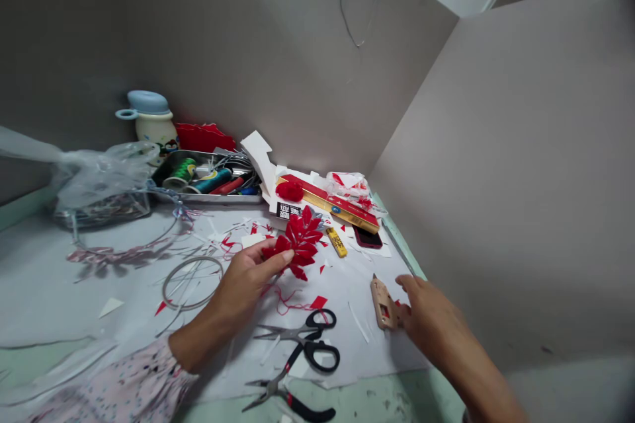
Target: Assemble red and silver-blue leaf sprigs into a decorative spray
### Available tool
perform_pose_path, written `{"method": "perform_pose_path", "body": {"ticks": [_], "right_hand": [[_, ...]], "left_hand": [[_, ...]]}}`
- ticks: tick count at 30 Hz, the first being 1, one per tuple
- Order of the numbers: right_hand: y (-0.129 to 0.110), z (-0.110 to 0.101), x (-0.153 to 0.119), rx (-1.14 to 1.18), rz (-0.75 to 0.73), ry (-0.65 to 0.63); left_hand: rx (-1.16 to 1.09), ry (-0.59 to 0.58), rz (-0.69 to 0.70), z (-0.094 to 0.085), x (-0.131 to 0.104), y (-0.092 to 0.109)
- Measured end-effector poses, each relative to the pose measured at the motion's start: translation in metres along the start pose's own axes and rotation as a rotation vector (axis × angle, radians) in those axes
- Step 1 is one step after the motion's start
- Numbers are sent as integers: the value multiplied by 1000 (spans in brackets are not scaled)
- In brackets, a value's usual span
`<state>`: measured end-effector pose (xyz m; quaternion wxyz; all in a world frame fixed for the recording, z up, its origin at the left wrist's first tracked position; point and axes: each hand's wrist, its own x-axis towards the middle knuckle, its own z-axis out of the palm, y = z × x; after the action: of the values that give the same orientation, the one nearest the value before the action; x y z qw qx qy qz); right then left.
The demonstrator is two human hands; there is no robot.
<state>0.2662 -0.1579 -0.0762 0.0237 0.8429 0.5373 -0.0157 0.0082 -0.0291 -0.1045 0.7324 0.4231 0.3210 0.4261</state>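
Note:
My left hand (pixel 253 271) pinches a red leaf-shaped ornament (pixel 301 238) made of several pointed, shiny petals, held above the middle of the table. Close to the handle of a beige hot glue gun (pixel 383 304) is my right hand (pixel 424 307), its fingers apart. The glue gun lies on the paper with its nozzle pointing away; I cannot tell whether the fingertips touch it. Below the ornament lie black-handled scissors (pixel 317 340) and pliers (pixel 292 396) with dark red and black grips. Red thread (pixel 288 304) trails on the paper beneath the ornament.
A metal tray (pixel 223 198) of thread spools and tools stands at the back, beside a blue-lidded bottle (pixel 151 115). A wire headband (pixel 129 251), a wire coil (pixel 191 304), a yellow lighter-sized item (pixel 336 242), a phone (pixel 367 236) and paper scraps lie around. Partition walls enclose the table.

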Motion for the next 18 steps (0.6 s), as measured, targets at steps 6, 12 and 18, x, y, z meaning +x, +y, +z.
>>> {"method": "perform_pose_path", "body": {"ticks": [6,12,18], "right_hand": [[15,37,0,-110,17,-134],[26,38,6,1,-64,-89],[35,21,-3,183,-110,-42]], "left_hand": [[36,24,6,4,0,1],[100,39,-28,8,-2,-2],[143,36,-36,14,-5,-5]]}}
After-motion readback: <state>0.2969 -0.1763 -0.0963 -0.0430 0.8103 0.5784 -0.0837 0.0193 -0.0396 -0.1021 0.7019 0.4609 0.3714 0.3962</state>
